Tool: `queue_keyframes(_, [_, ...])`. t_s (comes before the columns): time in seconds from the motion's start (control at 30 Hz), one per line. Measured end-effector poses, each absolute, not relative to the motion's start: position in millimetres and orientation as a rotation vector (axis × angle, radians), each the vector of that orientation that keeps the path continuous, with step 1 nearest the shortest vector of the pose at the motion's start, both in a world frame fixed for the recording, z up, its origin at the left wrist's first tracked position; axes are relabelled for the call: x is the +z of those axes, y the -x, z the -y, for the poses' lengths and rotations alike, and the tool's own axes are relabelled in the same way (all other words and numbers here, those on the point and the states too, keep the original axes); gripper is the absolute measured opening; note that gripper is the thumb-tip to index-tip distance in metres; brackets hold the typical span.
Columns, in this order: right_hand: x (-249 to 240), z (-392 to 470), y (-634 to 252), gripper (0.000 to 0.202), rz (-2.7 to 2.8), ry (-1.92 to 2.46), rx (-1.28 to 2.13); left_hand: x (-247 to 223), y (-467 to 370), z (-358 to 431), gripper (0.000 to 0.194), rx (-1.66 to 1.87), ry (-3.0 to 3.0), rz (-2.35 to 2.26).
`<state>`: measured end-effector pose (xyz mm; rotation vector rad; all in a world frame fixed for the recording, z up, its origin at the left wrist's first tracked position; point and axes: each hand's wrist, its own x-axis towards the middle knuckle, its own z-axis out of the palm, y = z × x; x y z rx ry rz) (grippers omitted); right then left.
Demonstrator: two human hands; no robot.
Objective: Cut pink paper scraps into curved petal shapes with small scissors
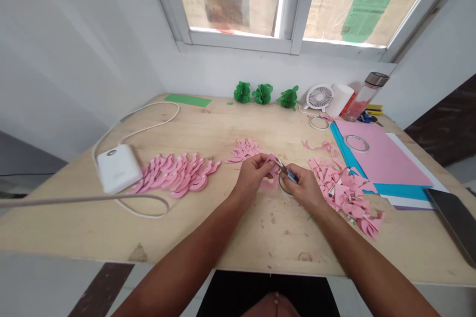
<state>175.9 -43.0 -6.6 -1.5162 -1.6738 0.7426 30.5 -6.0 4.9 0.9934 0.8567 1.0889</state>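
My left hand (256, 172) pinches a small piece of pink paper (274, 178) over the middle of the table. In my right hand (302, 183) is a pair of scissors (286, 171), its blades pointing left and meeting the paper. Whether the blades are apart is too small to tell. Just behind my left hand lies a small heap of cut pink paper pieces (245, 148). Further left, curved pink paper cutouts (180, 171) overlap in rows. Pink paper scraps (345, 190) are piled beside my right forearm.
A white box-shaped device (119, 168) with a cable stands at the left. Green paper ornaments (263, 94) line the wall, near a small fan (320, 97) and a bottle (366, 96). Coloured sheets (386, 158), a tape roll (356, 143) and a phone (451, 223) lie right.
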Motion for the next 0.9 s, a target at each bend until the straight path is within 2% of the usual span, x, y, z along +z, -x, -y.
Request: queue_keyframes(0.9, [-1, 43, -175, 0.012, 1.754, 1.439, 0.783, 17, -26, 7, 0.021, 0.984, -0.901, -0.784])
